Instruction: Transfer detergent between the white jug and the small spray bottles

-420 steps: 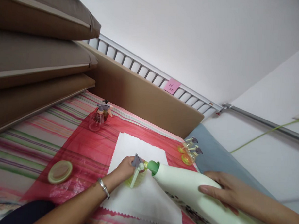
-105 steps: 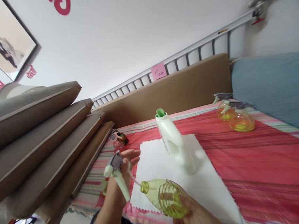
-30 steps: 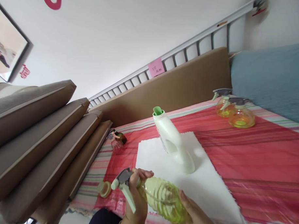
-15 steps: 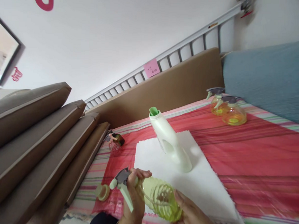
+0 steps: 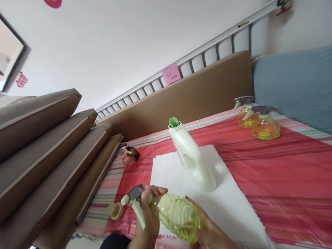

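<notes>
A translucent yellow ridged spray bottle (image 5: 179, 215) lies tilted between the two hands, over the near left edge of a white scalloped sheet (image 5: 228, 210). The left hand (image 5: 149, 218) wraps its neck just under the grey and pale-green trigger head (image 5: 136, 192), which points left; the right hand (image 5: 209, 233) has its fingers closed round the base. How much liquid the bottle holds is hard to tell through the ridges and fingers. Beyond it, on the white sheet, stands a pale-green jug (image 5: 193, 158) with a side handle, its mouth uncapped and showing a green pouring spout (image 5: 173, 122); its contents are hidden.

At the far right, two clear round spray bottles (image 5: 266, 131) hold orange-yellow liquid low inside, near a blue cushion (image 5: 300, 85). At the far left, a pink spray bottle (image 5: 128, 161) stands beside a dark bottle (image 5: 134, 153). A pale round lid (image 5: 116, 211) lies left of the left hand.

A brown padded board (image 5: 205, 89) bounds the back, and grey-brown cushions (image 5: 56, 146) crowd the left side. Right of the white sheet, a broad stretch of red plastic sheet (image 5: 289, 172) gives the widest room
</notes>
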`<state>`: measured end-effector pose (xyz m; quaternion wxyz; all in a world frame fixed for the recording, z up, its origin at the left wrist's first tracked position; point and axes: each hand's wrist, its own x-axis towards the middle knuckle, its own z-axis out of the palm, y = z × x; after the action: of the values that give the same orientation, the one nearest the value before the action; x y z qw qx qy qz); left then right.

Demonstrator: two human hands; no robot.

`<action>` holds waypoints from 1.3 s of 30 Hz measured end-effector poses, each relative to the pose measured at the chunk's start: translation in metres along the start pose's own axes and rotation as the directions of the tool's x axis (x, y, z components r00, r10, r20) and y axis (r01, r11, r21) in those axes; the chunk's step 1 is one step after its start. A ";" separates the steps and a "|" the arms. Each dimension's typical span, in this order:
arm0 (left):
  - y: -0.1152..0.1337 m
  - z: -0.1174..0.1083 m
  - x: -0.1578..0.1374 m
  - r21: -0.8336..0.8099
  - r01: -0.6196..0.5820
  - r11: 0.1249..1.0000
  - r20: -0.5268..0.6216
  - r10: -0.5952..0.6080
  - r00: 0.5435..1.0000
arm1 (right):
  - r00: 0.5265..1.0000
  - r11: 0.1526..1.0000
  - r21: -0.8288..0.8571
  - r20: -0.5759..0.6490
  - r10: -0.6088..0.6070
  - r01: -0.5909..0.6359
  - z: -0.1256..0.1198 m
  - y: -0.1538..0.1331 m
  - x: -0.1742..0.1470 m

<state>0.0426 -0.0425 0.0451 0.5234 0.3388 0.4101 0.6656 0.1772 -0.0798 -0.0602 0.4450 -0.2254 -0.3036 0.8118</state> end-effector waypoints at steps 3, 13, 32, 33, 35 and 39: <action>0.002 -0.001 0.002 0.005 0.024 1.000 0.012 -0.024 1.000 | 1.000 0.999 0.030 0.001 0.030 -0.030 0.001 -0.002 -0.004; -0.003 -0.003 0.003 -0.056 0.062 0.997 0.055 -0.059 0.997 | 1.000 0.973 0.230 -0.015 -0.003 0.007 0.010 -0.001 -0.003; -0.002 -0.003 0.002 -0.030 0.142 0.989 0.078 -0.139 0.987 | 0.998 0.995 -0.074 -0.008 -0.069 0.069 -0.007 0.007 0.006; -0.002 -0.002 0.002 -0.022 0.145 0.989 0.084 -0.143 0.986 | 0.997 0.996 -0.062 -0.002 -0.072 0.071 -0.007 0.006 0.005; -0.001 -0.001 0.002 0.003 0.138 0.990 0.094 -0.138 0.986 | 0.996 0.996 -0.036 0.000 -0.086 0.086 -0.005 0.003 0.001; 0.002 0.000 -0.001 0.057 0.116 0.992 0.124 -0.122 0.985 | 0.995 0.995 0.030 -0.028 -0.099 0.100 0.004 -0.001 -0.007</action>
<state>0.0419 -0.0437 0.0466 0.5787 0.3683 0.4119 0.5998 0.1791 -0.0868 -0.0564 0.4924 -0.2135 -0.2958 0.7902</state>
